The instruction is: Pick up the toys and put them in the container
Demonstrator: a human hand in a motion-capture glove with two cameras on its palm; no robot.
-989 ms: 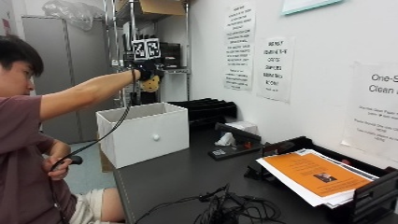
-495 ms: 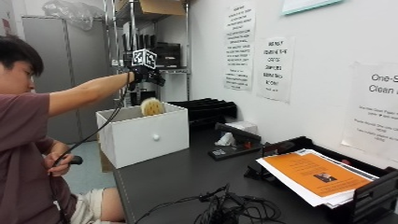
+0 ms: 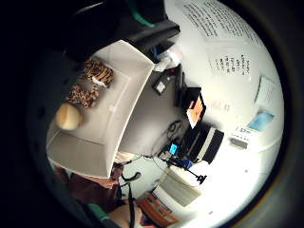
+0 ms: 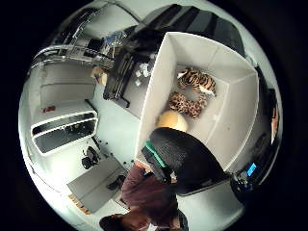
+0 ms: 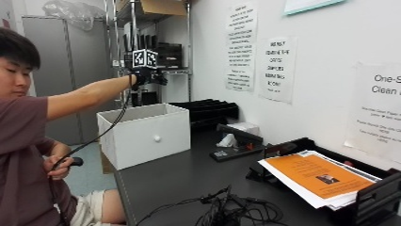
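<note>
My gloved right hand hangs in the air above the white box, fingers relaxed and holding nothing. In the palm views the box is open below the hand, with three toys on its floor. A tiger-striped plush lies by the far wall and a leopard-spotted plush beside it. A round tan toy sits nearest the hand. The same tiger plush, leopard plush and tan toy show in the little finger side view. From the outside view the box walls hide the toys.
The box stands at the dark table's left end. Black stacked trays sit behind it, and a black desk device lies near the wall. A paper tray with an orange sheet and tangled cables fill the right side. A metal shelf rises behind the hand.
A second ago the hand held the tan toy above the box. It let go, the toy dropped past the rim, and it now lies inside. The hand stays raised.
</note>
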